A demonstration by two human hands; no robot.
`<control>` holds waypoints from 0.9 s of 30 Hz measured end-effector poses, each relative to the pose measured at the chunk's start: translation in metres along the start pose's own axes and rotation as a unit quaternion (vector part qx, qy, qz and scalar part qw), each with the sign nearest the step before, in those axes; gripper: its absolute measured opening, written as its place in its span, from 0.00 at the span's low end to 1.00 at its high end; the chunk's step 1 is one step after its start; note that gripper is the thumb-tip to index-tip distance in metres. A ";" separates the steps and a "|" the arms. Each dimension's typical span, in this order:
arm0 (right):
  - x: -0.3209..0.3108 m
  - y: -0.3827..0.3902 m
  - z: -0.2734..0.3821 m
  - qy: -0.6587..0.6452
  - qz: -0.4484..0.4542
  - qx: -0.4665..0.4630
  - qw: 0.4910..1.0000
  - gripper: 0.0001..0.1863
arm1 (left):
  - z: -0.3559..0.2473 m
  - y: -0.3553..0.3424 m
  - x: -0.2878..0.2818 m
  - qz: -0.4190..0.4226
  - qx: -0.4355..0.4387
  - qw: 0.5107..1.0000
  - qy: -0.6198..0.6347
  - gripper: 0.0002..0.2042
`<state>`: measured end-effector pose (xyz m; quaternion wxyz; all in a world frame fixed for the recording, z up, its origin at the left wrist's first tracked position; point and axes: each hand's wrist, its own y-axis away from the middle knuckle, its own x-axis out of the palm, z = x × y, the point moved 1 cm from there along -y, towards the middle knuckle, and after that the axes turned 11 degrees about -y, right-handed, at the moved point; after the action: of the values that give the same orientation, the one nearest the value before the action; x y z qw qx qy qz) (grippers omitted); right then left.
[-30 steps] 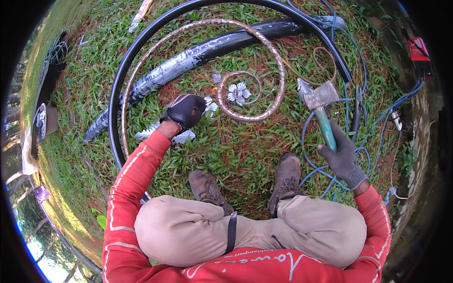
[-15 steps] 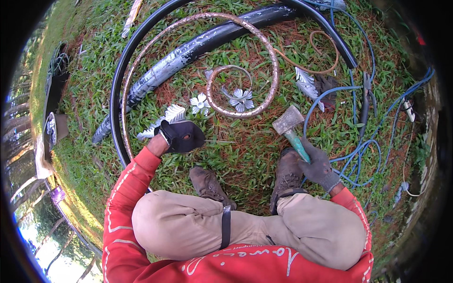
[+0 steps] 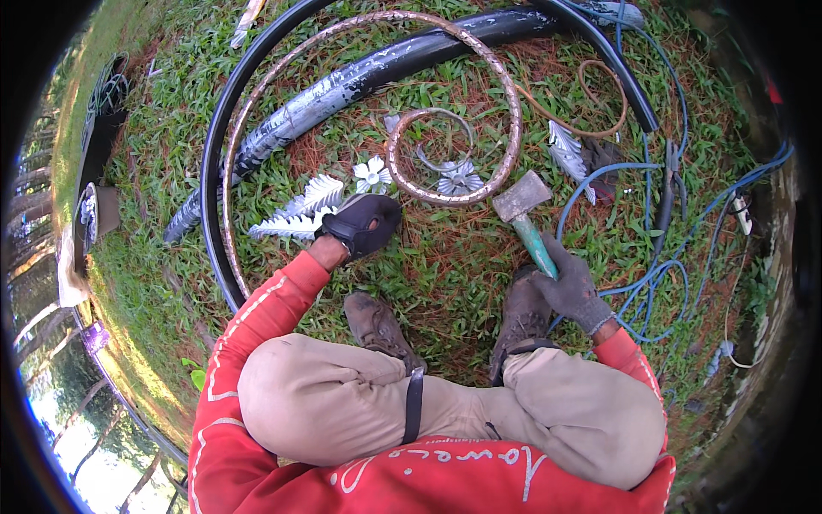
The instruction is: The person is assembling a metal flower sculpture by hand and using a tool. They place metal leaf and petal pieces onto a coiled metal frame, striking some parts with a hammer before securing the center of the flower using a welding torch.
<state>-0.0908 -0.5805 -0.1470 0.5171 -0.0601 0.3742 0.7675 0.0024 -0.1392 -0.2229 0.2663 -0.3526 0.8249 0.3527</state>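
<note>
My right hand (image 3: 572, 281), in a grey glove, is closed around the green handle of a hammer (image 3: 524, 195); its worn metal head points up and left, above the grass. My left hand (image 3: 366, 225), in a dark glove, is curled closed beside two silvery metal leaves (image 3: 301, 221). What it holds, if anything, is hidden. Just beyond it lies a silvery metal flower (image 3: 372, 175). Further right, another metal flower (image 3: 461, 178) shows within the inner curl of a brownish metal scroll (image 3: 516, 111). Neither hand touches the scroll.
A curved black bar (image 3: 211, 171) runs outside the scroll. Under both lies a thick black pipe (image 3: 342, 83) with flaking paint. To the right are blue cables (image 3: 638, 300), an electrode holder (image 3: 664, 193), another metal leaf (image 3: 565, 150) and a dark glove (image 3: 602, 163). My boots (image 3: 374, 325) stand close by.
My left hand has risen and moved right, uncovering a second metal leaf. The thin rod that stuck out of it no longer shows. The hammer stays in my right hand, nearly still.
</note>
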 end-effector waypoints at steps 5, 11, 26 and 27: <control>-0.012 0.015 -0.002 0.038 0.062 -0.021 0.997 0.42 | -0.001 0.010 0.013 -0.017 0.059 0.998 0.009 0.11; -0.023 0.027 0.010 0.066 0.121 -0.039 0.990 0.36 | -0.013 0.025 0.014 0.001 0.037 0.999 0.020 0.09; 0.019 -0.046 0.038 0.214 0.079 -0.210 0.951 0.28 | -0.010 0.067 0.041 0.013 0.005 1.000 -0.003 0.13; 0.021 -0.052 0.034 0.214 0.080 -0.211 0.950 0.28 | -0.013 0.066 0.042 0.022 -0.019 1.000 0.011 0.13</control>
<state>-0.0472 -0.5333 -0.1594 0.3374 -0.3008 0.3088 0.8368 -0.0767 -0.1320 -0.2180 0.2430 -0.3427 0.8285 0.3703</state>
